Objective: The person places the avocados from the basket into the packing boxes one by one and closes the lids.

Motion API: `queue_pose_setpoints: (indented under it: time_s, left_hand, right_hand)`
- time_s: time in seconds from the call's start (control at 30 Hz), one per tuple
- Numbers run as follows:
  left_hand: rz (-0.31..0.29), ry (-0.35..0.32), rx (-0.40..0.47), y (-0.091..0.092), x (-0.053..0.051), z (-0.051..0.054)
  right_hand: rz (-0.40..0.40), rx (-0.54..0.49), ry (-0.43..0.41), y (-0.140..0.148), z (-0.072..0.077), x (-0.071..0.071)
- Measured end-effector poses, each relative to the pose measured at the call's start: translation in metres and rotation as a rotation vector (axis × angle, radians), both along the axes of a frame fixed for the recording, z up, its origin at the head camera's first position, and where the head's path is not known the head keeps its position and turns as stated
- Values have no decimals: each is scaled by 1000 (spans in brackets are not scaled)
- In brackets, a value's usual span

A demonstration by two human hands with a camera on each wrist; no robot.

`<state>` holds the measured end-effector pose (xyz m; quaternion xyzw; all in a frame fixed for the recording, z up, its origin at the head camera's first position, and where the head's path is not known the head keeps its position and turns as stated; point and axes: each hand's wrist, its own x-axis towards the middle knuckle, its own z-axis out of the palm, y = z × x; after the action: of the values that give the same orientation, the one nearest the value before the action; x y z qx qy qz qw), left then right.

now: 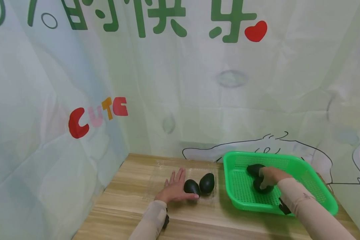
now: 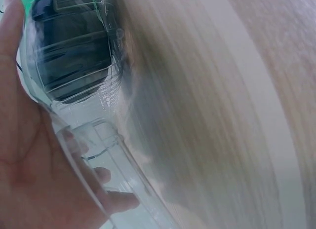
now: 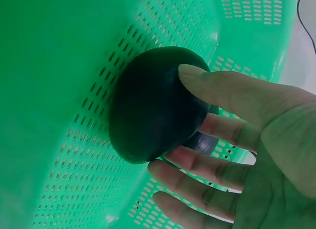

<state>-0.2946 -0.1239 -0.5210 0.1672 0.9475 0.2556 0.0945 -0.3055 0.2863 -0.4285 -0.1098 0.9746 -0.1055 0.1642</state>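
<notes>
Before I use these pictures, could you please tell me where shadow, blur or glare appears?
Head view: soft shadow by the basket; left wrist view: table blurred, glints on the clear tray; right wrist view: green tint on the right hand, avocado very dark.

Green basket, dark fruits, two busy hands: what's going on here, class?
A person's right hand grips a dark fruit in the green basket, with another fruit beside it. Two more fruits sit in a clear plastic tray left of the basket. The left hand touches the tray, its thumb by the nearer fruit.
</notes>
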Motion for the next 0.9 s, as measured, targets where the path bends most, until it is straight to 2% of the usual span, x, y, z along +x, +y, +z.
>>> queue_pose_setpoints:
  time_s: [0.3, 0.57, 0.77, 0.9]
  left_hand:
    - [5, 1, 0, 0, 2, 2]
    - [4, -6, 10, -1, 2, 3]
    - [3, -9, 0, -1, 1, 1]
    - [3, -10, 2, -1, 0, 0]
  right_hand:
    - [-19, 58, 0, -7, -6, 9]
    - [-40, 93, -92, -7, -17, 16]
    - [2, 77, -74, -9, -20, 21]
    - [-12, 53, -72, -10, -19, 24]
